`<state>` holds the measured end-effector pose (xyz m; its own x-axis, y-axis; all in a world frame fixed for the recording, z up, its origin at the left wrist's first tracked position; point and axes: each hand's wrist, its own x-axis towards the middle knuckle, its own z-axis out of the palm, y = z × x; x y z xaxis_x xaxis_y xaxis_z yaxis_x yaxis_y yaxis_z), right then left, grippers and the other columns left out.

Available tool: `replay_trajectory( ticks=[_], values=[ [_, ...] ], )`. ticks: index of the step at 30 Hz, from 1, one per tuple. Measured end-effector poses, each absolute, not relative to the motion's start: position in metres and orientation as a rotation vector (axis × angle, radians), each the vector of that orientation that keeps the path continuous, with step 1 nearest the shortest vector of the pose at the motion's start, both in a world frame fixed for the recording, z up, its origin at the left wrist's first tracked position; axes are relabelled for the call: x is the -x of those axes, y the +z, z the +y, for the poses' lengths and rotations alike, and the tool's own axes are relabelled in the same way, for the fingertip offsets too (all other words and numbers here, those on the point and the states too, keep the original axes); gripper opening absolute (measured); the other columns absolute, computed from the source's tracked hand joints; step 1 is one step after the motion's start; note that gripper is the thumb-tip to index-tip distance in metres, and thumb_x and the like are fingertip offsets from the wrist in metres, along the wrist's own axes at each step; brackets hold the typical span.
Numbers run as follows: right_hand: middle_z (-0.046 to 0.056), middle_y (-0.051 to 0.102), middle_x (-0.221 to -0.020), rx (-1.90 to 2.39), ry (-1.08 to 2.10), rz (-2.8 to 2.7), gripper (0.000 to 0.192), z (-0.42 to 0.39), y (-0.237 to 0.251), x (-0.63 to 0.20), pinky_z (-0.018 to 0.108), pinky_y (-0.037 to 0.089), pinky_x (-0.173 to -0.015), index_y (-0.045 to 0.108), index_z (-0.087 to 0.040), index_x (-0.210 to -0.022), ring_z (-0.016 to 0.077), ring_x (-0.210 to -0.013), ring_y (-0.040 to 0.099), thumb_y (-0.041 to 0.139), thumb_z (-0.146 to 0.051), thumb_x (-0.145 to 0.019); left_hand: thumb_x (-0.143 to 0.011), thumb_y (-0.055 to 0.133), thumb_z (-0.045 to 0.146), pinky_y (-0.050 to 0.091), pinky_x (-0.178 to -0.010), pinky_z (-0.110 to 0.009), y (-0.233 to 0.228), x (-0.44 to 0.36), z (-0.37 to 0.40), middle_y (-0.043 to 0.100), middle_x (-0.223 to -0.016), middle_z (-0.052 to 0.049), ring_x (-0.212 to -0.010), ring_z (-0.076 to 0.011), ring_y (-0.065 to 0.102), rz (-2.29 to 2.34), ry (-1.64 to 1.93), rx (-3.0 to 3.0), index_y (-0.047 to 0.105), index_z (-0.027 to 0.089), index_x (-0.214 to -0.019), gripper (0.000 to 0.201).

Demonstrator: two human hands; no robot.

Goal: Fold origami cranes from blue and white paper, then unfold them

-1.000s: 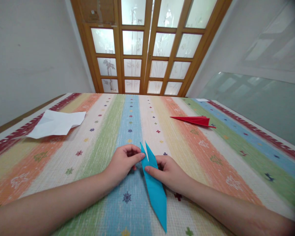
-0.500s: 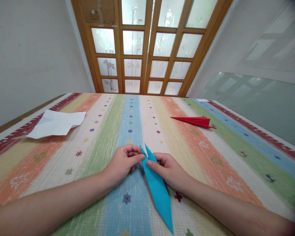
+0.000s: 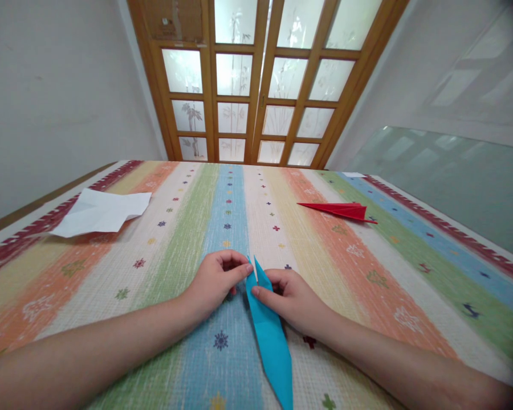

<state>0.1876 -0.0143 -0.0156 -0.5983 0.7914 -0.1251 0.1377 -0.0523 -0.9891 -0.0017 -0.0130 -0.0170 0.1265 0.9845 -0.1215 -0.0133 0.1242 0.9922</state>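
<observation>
A long, narrow piece of folded blue paper (image 3: 270, 336) slants toward me at the middle of the table, its far end split into two points with a pale gap between. My left hand (image 3: 220, 279) pinches the left point between thumb and fingertips. Lower down on the right side, my right hand (image 3: 293, 299) grips the paper, thumb on top and fingers behind it. The paper's near tip runs to the bottom edge of the view.
A creased white sheet (image 3: 105, 213) lies at the left of the striped tablecloth (image 3: 188, 228). At the right rests a folded red paper plane (image 3: 337, 210). A small white piece (image 3: 353, 175) lies at the far right edge. Wooden glazed doors (image 3: 256, 102) stand behind the table.
The blue paper has turned slightly, its near end swinging left and dropping lower in view. My right thumb sits a little lower and farther left on it. Both hands keep hold.
</observation>
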Motion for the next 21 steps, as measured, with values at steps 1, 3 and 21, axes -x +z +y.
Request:
replay_trajectory(
  ticks=[1, 3, 21],
  values=[
    [-0.001, 0.053, -0.067, 0.996, 1.697, -1.722, 0.029, -0.0147, -0.0156, -0.1874, 0.023, 0.034, -0.052, 0.066, -0.017, -0.080, 0.0110, -0.058, 0.042, 0.068, -0.044, -0.086, -0.075, 0.076, 0.038, 0.035, -0.041, -0.020, -0.0162, 0.0018, -0.0129, 0.061, -0.063, 0.003, -0.042, -0.0071, 0.047, 1.153, 1.039, -1.151, 0.066, 0.015, -0.082, 0.026],
    [-0.002, 0.051, -0.066, 1.013, 1.698, -1.706, 0.028, -0.0150, -0.0156, -0.1872, 0.023, 0.033, -0.051, 0.064, -0.016, -0.077, 0.0109, -0.058, 0.042, 0.069, -0.043, -0.086, -0.073, 0.077, 0.037, 0.034, -0.041, -0.020, -0.0150, 0.0020, -0.0124, 0.060, -0.062, 0.003, -0.042, -0.0069, 0.047, 1.140, 1.045, -1.124, 0.066, 0.015, -0.082, 0.026],
    [-0.003, 0.045, -0.065, 1.065, 1.610, -1.687, 0.041, -0.0105, -0.0157, -0.1884, 0.024, 0.031, -0.051, 0.056, -0.017, -0.073, 0.0107, -0.056, 0.038, 0.064, -0.055, -0.086, -0.072, 0.080, 0.035, 0.032, -0.047, -0.019, -0.0107, 0.0010, -0.0112, 0.064, -0.069, 0.003, -0.047, -0.0058, 0.045, 1.026, 0.975, -1.063, 0.063, 0.014, -0.101, 0.040]
  ],
)
